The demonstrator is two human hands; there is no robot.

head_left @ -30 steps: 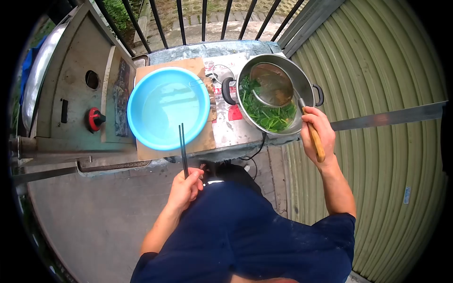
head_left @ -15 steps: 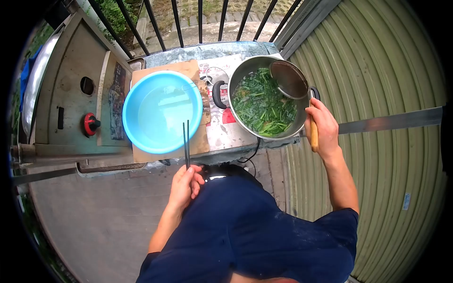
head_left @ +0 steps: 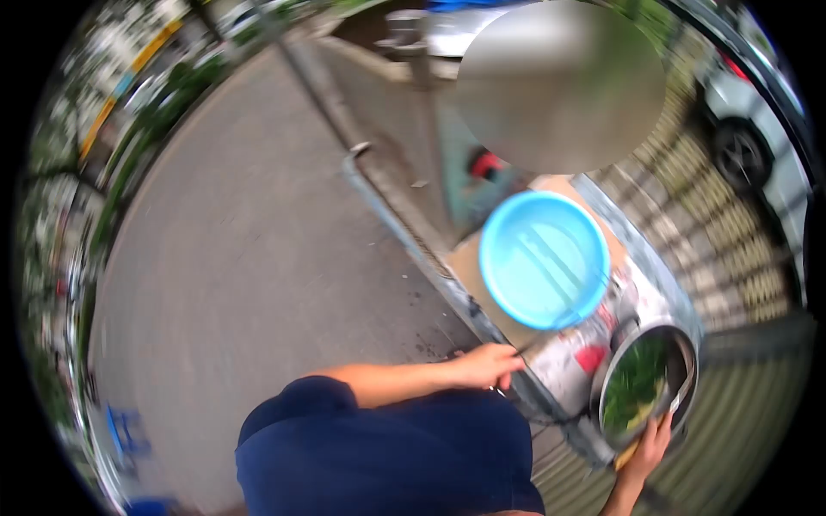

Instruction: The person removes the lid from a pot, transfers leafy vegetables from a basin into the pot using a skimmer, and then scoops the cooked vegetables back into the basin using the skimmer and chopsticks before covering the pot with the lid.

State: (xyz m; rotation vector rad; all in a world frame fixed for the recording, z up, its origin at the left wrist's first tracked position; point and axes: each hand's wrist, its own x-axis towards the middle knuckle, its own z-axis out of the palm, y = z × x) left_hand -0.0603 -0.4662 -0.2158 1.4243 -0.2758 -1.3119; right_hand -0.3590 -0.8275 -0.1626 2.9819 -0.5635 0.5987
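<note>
The right grip (head_left: 647, 454) was closed around the wooden handle of the ladle (head_left: 627, 456), its fingers curled at the near rim of the pot (head_left: 601, 391). The butt of the handle showed just to the left of the fingers, while the metal neck ran up from them over the right part of the pot. The ladle's bowl was too blurred to make out. Chopped greens (head_left: 634, 383) lay inside the pot, beyond the grip and to its left.

The left grip (head_left: 489, 366) was closed too, fingers folded in at the near edge of the desk (head_left: 551, 402), with the dark chopsticks (head_left: 527, 347) held in it. They pointed away from the body, toward the near side of the blue basin (head_left: 545, 260); blur hid where their tips ended. The left grip was well apart from the ladle.

The basin, holding clear liquid, rested on brown cardboard (head_left: 471, 273), up and to the left of the pot. A printed sheet (head_left: 561, 368) with a red patch covered the desk between them. Beyond the basin, a red knob (head_left: 486, 163) stuck out from the metal cabinet (head_left: 379, 107).
</note>
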